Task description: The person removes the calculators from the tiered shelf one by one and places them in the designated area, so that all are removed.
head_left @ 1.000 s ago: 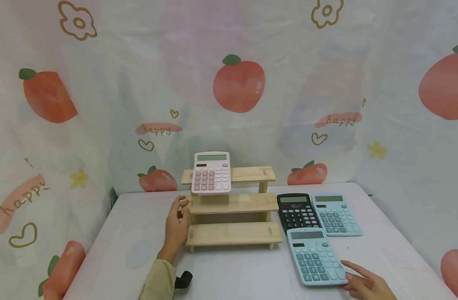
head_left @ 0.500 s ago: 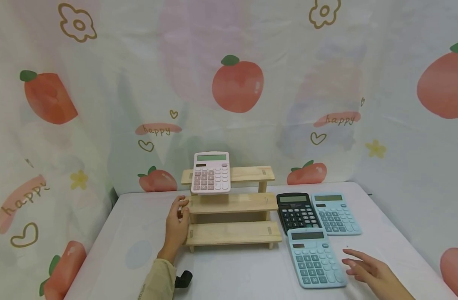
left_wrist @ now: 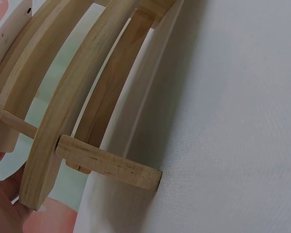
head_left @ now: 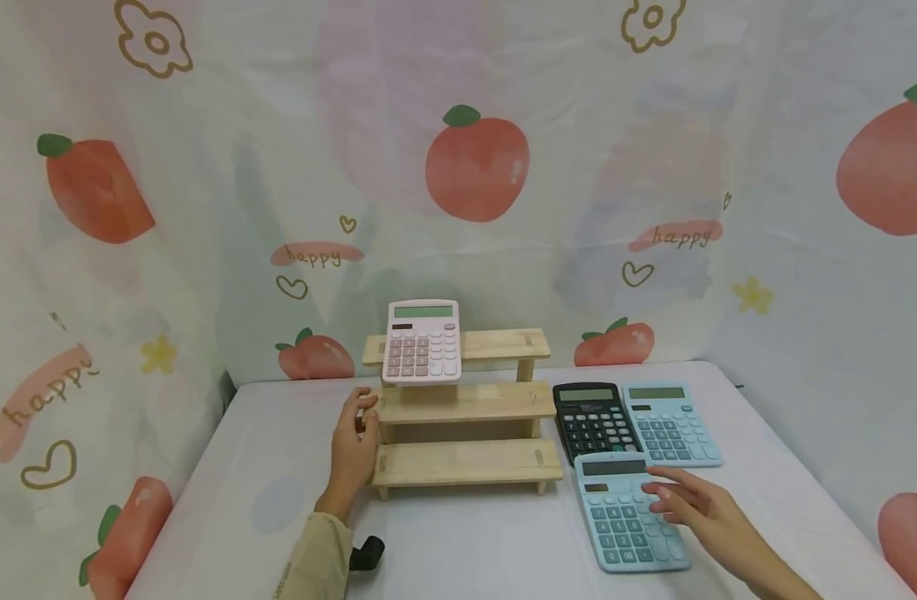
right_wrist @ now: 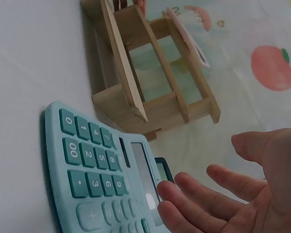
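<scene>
A three-tier wooden display stand (head_left: 466,463) is at the table's middle, and a pink calculator (head_left: 423,343) leans upright on its upper part. My left hand (head_left: 353,446) holds the left end of the middle tier; the left wrist view has its fingers (left_wrist: 9,187) partly hidden behind the plank. My right hand (head_left: 694,508) hovers over the right side of the nearer light-blue calculator (head_left: 627,521), holding nothing. From the right wrist view, its fingers (right_wrist: 199,194) are spread loosely near that calculator's display end.
Behind the nearer calculator, a black calculator (head_left: 595,417) and another light-blue calculator (head_left: 672,423) lie side by side, the black one partly covered. A small black object (head_left: 368,552) sits beside the left sleeve (head_left: 316,558). Printed cloth (head_left: 477,275) hangs behind the white table (head_left: 473,542).
My right hand has let go of the nearer light-blue calculator's lower right corner, drawn off to the right, then moved forward and left over it. The left hand stays on the stand.
</scene>
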{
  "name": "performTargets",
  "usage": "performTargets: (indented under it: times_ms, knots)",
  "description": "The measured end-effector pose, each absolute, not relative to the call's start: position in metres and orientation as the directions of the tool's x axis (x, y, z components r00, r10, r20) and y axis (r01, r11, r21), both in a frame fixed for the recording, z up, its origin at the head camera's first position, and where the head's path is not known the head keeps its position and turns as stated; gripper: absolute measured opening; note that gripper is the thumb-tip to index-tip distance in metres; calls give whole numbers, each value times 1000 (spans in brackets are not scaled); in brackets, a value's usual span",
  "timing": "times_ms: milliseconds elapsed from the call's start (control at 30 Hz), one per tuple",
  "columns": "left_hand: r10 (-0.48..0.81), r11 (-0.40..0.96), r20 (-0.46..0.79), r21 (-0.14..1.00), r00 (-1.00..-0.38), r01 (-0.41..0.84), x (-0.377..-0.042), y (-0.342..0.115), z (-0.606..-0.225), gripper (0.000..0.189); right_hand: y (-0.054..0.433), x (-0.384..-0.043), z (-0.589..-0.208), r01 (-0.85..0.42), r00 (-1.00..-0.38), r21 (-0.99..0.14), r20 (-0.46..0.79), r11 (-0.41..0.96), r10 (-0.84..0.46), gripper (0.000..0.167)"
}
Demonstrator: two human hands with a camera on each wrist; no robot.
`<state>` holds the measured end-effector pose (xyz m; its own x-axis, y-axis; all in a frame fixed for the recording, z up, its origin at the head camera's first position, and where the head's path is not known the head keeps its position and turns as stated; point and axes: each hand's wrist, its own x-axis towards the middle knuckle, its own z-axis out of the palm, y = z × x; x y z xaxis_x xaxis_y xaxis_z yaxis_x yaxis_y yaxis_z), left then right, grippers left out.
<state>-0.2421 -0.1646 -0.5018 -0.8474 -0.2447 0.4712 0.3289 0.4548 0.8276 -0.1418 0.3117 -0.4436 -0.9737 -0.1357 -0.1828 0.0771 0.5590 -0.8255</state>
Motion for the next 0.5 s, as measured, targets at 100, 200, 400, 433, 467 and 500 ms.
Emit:
performTargets:
  times_ms: [100,200,400,433,467,500]
  knots:
    - [-244,460,467,827,-850,323,-242,-165,-501,24,302,-146,-441,8,-978,-840,-119,542,-170,52]
    - [-238,460,471,825,-849,329,-242,-165,-502,24,294,-149,-440,-52,-978,-860,-60,508,-202,49]
    - [-235,460,474,823,-848,333,-242,-164,-502,24,278,-159,-434,-107,-965,-876,-22,469,-261,48]
    - [-235,460,474,823,-849,332,-241,-164,-502,24,275,-162,-433,-118,-963,-875,-16,469,-270,47]
    - [-236,459,474,824,-848,333,-241,-164,-501,24,272,-164,-432,-125,-960,-876,-11,466,-280,48]
    - [-237,460,475,824,-848,333,-241,-164,-502,24,270,-166,-431,-136,-956,-876,-5,462,-292,47]
